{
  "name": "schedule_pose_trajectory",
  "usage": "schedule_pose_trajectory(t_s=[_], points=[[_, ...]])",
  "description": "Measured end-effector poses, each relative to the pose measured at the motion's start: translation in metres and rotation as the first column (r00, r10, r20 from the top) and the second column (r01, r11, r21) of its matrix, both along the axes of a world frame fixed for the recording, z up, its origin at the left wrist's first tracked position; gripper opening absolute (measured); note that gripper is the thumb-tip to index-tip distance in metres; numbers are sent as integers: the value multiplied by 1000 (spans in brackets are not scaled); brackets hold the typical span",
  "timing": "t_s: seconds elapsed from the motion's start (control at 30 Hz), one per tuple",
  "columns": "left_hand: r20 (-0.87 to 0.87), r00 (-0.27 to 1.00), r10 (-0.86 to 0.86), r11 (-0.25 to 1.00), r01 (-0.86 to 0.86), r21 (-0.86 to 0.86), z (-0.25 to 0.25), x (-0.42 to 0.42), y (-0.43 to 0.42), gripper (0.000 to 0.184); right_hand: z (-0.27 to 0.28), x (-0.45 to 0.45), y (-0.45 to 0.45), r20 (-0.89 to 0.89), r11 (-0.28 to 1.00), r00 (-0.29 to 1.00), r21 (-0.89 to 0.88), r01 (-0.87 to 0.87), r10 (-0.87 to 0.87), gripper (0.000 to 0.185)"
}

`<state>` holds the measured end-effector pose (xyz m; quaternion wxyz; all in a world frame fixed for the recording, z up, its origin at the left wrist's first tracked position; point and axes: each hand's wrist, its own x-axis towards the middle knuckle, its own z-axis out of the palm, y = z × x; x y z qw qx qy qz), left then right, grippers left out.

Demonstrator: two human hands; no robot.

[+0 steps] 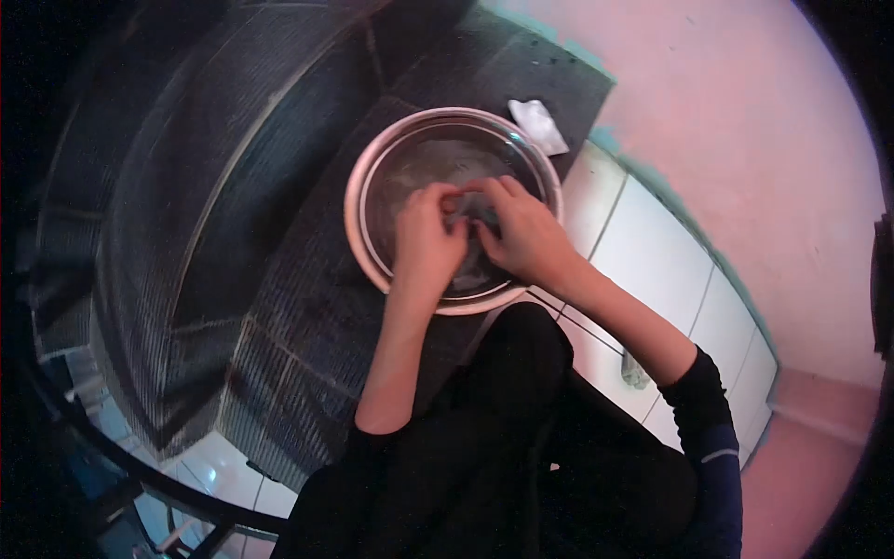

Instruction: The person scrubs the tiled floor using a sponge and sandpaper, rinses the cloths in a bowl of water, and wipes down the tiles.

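Observation:
A round basin (355, 210) with a pale rim holds what looks like water, and both hands are over it. My left hand (426, 233) has its fingers curled inward at the middle of the basin. Facing it, my right hand (527, 231) bends its fingers and thumb toward the left one. Between the fingertips of both hands is a small dark grey piece (477, 207), soft-looking like wet cloth; its kind is unclear and the fingers cover part of it. The fingertips of the two hands nearly meet.
The basin stands on a dark stone step (307, 279), with curved ribbed stairs (177, 186) at left. A white packet-like piece (538, 127) lies behind the basin. White floor tiles (652, 252), a crumpled greyish thing (635, 373) and a pink wall (745, 121) are at right.

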<state>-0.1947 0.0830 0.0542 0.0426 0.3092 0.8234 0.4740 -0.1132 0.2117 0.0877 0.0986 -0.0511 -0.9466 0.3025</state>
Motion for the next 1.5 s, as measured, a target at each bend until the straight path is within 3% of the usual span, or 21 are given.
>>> schedule_pose_trajectory(t_s=[0.07, 0.13, 0.2, 0.27, 0.3, 0.43, 0.5, 0.53, 0.6, 0.73, 0.8, 0.87, 1.03, 1.1, 1.13, 1.2, 1.23, 1.3, 1.33, 1.4, 1.5], points=[[223, 975, -13, 991, -18, 135, 14, 3, 3, 31, 4, 0, 0, -44, 999, 999, -53, 10, -12, 45], [199, 979, 40, 985, -72, 156, 19, 0, 0, 32, 3, 0, 1, -106, 999, 994, -46, -15, 10, 47], [176, 981, 80, 977, -112, 181, 18, 0, -1, 32, 4, 0, 0, -3, 996, 999, -75, 47, -48, 47], [-54, 986, 160, 974, -167, -153, 7, 1, -5, 31, 2, -2, -1, 121, 997, 990, 21, 71, -73, 47], [35, 990, 140, 964, -128, -235, 7, 2, -4, 30, 1, -3, -1, 240, 990, 965, 116, 75, -101, 47], [115, 991, 64, 977, -39, -208, 17, 1, -4, 29, -5, -3, 3, 195, 989, 980, 144, 20, -48, 45], [117, 987, 110, 994, -110, -1, 23, -2, -4, 23, -2, -4, 4, 10, 1000, 1000, 27, 9, -9, 40], [115, 987, 109, 994, -110, -1, 26, -2, -4, 23, 2, -4, 5, 8, 1000, 1000, 27, 10, -10, 40], [50, 975, 216, 968, -221, 116, 30, -1, -2, 18, 17, -5, 7, -70, 935, 995, -351, 44, -73, 33], [-106, 972, 209, 968, -191, 161, 29, -8, -5, 18, 43, -9, -9, -299, 889, 944, -458, -12, -141, 29], [-22, 987, 162, 975, -156, 158, 33, -8, -8, 19, 45, -14, -13, -362, 888, 916, -459, -12, -175, 26], [306, 951, 42, 949, -133, 284, 37, -11, -12, 21, 45, -20, -10, -491, 953, 869, -287, -94, -62, 25], [258, 966, -26, 990, -12, 142, 35, -14, -21, 25, 13, -18, -6, -378, 983, 925, -153, -106, 40, 18], [-9, 993, -121, 982, 118, -150, 32, -15, -25, 25, -2, -14, -8, -228, 996, 970, 38, -82, 89, 24], [-8, 993, -121, 982, 118, -150, 30, -14, -25, 25, -8, -13, -8, -227, 996, 970, 38, -82, 89, 24], [-86, 977, -197, 898, 144, -416, 27, -11, -25, 27, -12, -11, -8, -61, 976, 990, 186, -113, 127, 27], [-89, 976, -199, 899, 145, -413, 28, -10, -23, 27, -9, -11, -7, -63, 976, 990, 190, -111, 125, 27], [-86, 984, -156, 959, 131, -251, 30, -10, -20, 24, 3, -12, -5, -39, 960, 998, -276, -55, 46, 28], [-87, 984, -158, 959, 132, -250, 33, -9, -18, 24, 11, -13, -5, -40, 960, 998, -274, -54, 44, 28], [172, 982, -74, 971, 32, 237, 45, -7, -14, 21, 29, -18, -4, -154, 840, 981, -543, 17, -119, 21], [288, 945, -152, 936, 45, 348, 52, -5, -16, 22, 43, -22, -7, -176, 706, 974, -708, -24, -144, 20]])
